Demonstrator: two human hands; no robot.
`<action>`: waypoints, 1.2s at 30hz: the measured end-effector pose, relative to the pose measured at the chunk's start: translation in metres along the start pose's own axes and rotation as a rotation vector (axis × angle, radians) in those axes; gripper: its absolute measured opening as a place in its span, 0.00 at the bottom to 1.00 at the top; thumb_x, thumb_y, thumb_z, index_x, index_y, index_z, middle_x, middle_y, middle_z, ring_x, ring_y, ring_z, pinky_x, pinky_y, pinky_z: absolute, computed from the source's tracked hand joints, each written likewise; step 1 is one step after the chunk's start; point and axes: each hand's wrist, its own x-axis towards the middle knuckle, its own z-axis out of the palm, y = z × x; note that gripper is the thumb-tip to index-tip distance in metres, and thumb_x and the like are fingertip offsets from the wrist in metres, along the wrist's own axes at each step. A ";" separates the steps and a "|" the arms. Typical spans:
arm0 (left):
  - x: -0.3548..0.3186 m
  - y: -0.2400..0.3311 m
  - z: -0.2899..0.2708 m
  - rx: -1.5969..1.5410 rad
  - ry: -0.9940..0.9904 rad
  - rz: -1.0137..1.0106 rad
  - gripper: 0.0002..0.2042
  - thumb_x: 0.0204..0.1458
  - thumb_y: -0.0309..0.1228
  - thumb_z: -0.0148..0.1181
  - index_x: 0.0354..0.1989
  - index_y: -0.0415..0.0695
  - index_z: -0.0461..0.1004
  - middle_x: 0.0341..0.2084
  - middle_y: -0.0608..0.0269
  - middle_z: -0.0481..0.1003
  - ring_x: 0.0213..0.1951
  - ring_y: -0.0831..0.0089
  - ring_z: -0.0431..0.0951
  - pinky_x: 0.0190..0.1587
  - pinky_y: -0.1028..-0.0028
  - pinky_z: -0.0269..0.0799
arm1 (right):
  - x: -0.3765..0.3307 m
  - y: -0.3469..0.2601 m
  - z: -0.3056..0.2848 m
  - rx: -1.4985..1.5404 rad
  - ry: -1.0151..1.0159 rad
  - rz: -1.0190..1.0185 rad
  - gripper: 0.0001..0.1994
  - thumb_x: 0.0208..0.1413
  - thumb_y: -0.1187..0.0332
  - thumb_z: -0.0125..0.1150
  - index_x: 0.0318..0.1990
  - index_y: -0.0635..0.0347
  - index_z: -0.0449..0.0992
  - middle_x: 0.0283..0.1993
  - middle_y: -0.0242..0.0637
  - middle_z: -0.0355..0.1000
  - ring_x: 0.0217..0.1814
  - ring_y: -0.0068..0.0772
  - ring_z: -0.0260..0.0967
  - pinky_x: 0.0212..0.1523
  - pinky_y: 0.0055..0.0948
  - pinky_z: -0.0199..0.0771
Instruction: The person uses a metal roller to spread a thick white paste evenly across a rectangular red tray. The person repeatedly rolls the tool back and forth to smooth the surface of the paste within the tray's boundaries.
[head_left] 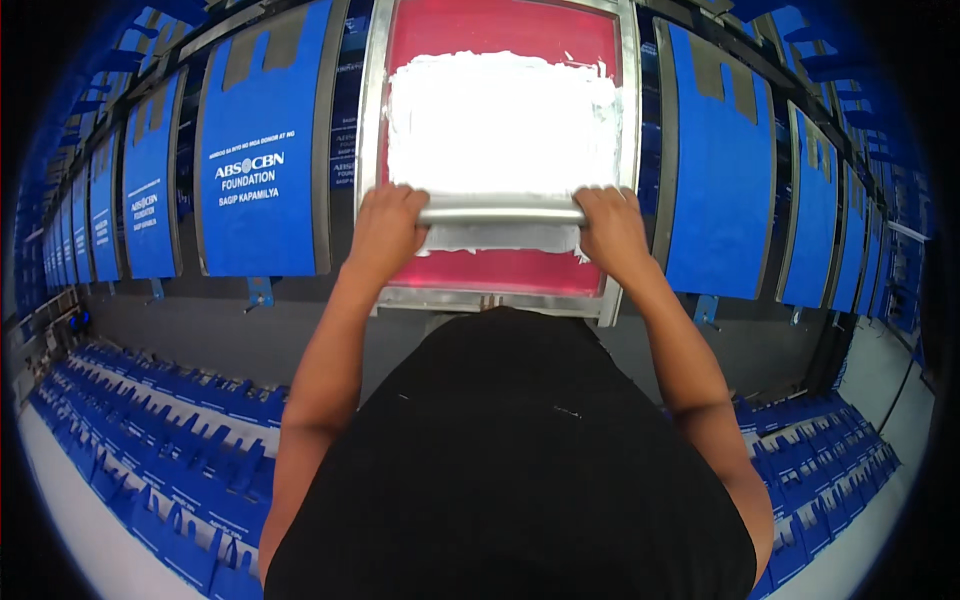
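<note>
A screen-printing frame (pixel 370 120) with metal edges and pinkish-red mesh (pixel 500 273) lies in front of my body. Thick white ink (pixel 490 120) covers a rectangle in its middle, with ragged edges. Across the near part of this ink lies a squeegee (pixel 500 213) with a round silver bar. My left hand (pixel 390 230) is closed around its left end, and my right hand (pixel 612 230) grips the right end. Both sets of knuckles face up. The squeegee's lower edge sits down in the ink on the mesh. Whatever is under the frame is hidden.
On the left, a blue bag (pixel 262 110) with white print lies flat on a board in a long row of similar ones. To the right, another blue bag (pixel 715 170) shows no print. Behind me, several rows of blue bags (pixel 150 450) fill both lower sides.
</note>
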 end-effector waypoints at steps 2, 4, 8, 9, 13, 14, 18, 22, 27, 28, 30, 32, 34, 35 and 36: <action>-0.030 0.017 -0.009 -0.062 -0.062 -0.016 0.12 0.34 0.25 0.63 0.30 0.42 0.72 0.28 0.56 0.73 0.37 0.57 0.73 0.43 0.60 0.66 | -0.034 -0.015 -0.011 0.064 -0.063 0.034 0.14 0.39 0.80 0.55 0.37 0.58 0.73 0.33 0.42 0.73 0.42 0.47 0.69 0.56 0.49 0.60; -0.049 0.031 -0.005 -0.089 -0.083 -0.045 0.11 0.33 0.25 0.64 0.29 0.41 0.72 0.26 0.56 0.73 0.36 0.57 0.73 0.42 0.60 0.67 | -0.059 -0.027 -0.004 0.082 0.007 0.037 0.14 0.38 0.79 0.56 0.37 0.58 0.74 0.31 0.42 0.73 0.40 0.47 0.70 0.58 0.50 0.60; -0.044 0.022 0.013 -0.102 -0.105 -0.066 0.11 0.33 0.26 0.63 0.27 0.41 0.72 0.28 0.55 0.73 0.35 0.56 0.73 0.40 0.60 0.69 | -0.041 -0.021 0.006 -0.008 -0.255 0.120 0.17 0.35 0.78 0.60 0.38 0.56 0.77 0.33 0.41 0.75 0.41 0.46 0.72 0.62 0.53 0.59; -0.047 0.023 0.015 -0.097 -0.108 -0.067 0.11 0.32 0.25 0.63 0.28 0.41 0.72 0.28 0.55 0.73 0.35 0.56 0.73 0.40 0.60 0.69 | -0.043 -0.021 0.008 0.008 -0.241 0.115 0.17 0.35 0.78 0.61 0.38 0.56 0.77 0.34 0.41 0.75 0.41 0.45 0.72 0.63 0.53 0.58; -0.081 0.025 0.042 -0.092 0.051 -0.005 0.17 0.29 0.22 0.64 0.34 0.41 0.73 0.29 0.55 0.73 0.35 0.54 0.73 0.40 0.58 0.68 | -0.076 -0.026 0.035 0.009 -0.004 0.051 0.20 0.29 0.79 0.64 0.38 0.56 0.78 0.35 0.38 0.77 0.42 0.42 0.73 0.65 0.56 0.54; -0.079 0.028 0.043 -0.109 0.081 0.006 0.18 0.29 0.21 0.63 0.35 0.41 0.73 0.29 0.54 0.73 0.35 0.54 0.73 0.40 0.58 0.68 | -0.074 -0.024 0.037 0.042 -0.004 0.056 0.21 0.29 0.79 0.63 0.39 0.56 0.78 0.35 0.38 0.77 0.42 0.42 0.73 0.66 0.55 0.54; 0.023 -0.017 0.042 -0.071 -0.025 -0.132 0.16 0.32 0.24 0.65 0.35 0.44 0.77 0.30 0.52 0.76 0.36 0.53 0.76 0.42 0.58 0.71 | 0.025 0.025 0.037 -0.098 0.044 0.065 0.19 0.36 0.76 0.60 0.41 0.50 0.79 0.31 0.38 0.76 0.39 0.40 0.74 0.65 0.53 0.54; 0.158 -0.055 0.002 0.110 -0.078 -0.204 0.19 0.40 0.38 0.67 0.41 0.46 0.79 0.33 0.49 0.78 0.38 0.54 0.79 0.42 0.61 0.74 | 0.153 0.071 -0.014 -0.187 0.040 0.081 0.18 0.39 0.70 0.60 0.43 0.46 0.79 0.32 0.41 0.77 0.39 0.39 0.76 0.54 0.45 0.64; 0.102 -0.032 -0.022 0.057 -0.178 -0.257 0.17 0.44 0.42 0.66 0.40 0.48 0.80 0.33 0.50 0.79 0.38 0.56 0.80 0.43 0.60 0.74 | 0.096 0.031 -0.042 -0.096 -0.161 0.138 0.21 0.39 0.72 0.58 0.46 0.48 0.78 0.34 0.43 0.77 0.41 0.41 0.76 0.55 0.41 0.66; 0.068 -0.014 -0.024 -0.040 -0.293 -0.298 0.15 0.43 0.37 0.66 0.41 0.49 0.79 0.33 0.51 0.79 0.40 0.55 0.79 0.45 0.61 0.73 | 0.059 0.021 -0.034 -0.091 -0.273 0.154 0.21 0.40 0.73 0.57 0.46 0.46 0.79 0.33 0.43 0.77 0.41 0.40 0.76 0.64 0.46 0.57; -0.016 0.010 0.002 -0.090 -0.209 -0.210 0.19 0.33 0.21 0.66 0.40 0.45 0.78 0.35 0.55 0.77 0.41 0.54 0.75 0.46 0.61 0.71 | -0.024 0.001 -0.002 0.005 -0.106 0.058 0.19 0.39 0.76 0.58 0.44 0.50 0.79 0.32 0.39 0.77 0.40 0.39 0.74 0.69 0.55 0.46; -0.056 0.024 0.034 -0.113 -0.030 -0.034 0.18 0.30 0.18 0.64 0.36 0.41 0.77 0.32 0.53 0.77 0.38 0.55 0.75 0.43 0.61 0.72 | -0.058 -0.017 0.024 0.031 -0.012 0.090 0.16 0.39 0.76 0.59 0.39 0.51 0.79 0.32 0.37 0.76 0.42 0.38 0.73 0.69 0.55 0.44; -0.027 0.011 0.038 -0.070 -0.070 -0.138 0.18 0.31 0.20 0.65 0.37 0.43 0.78 0.31 0.52 0.77 0.38 0.55 0.76 0.43 0.60 0.72 | -0.027 -0.003 0.022 -0.023 -0.034 0.096 0.16 0.39 0.76 0.59 0.39 0.51 0.79 0.31 0.37 0.76 0.41 0.38 0.73 0.69 0.55 0.45; -0.002 -0.001 0.039 -0.052 -0.095 -0.184 0.18 0.31 0.21 0.65 0.37 0.44 0.79 0.31 0.52 0.77 0.38 0.55 0.76 0.43 0.60 0.72 | -0.003 0.008 0.023 -0.049 -0.047 0.108 0.16 0.39 0.76 0.59 0.39 0.51 0.79 0.31 0.37 0.76 0.41 0.38 0.74 0.69 0.55 0.45; 0.041 -0.011 0.026 -0.010 -0.150 -0.267 0.17 0.34 0.26 0.66 0.39 0.46 0.80 0.30 0.51 0.77 0.37 0.53 0.77 0.42 0.59 0.73 | 0.034 0.028 0.026 -0.144 -0.046 0.091 0.17 0.40 0.75 0.59 0.41 0.49 0.79 0.30 0.38 0.77 0.40 0.38 0.74 0.68 0.54 0.48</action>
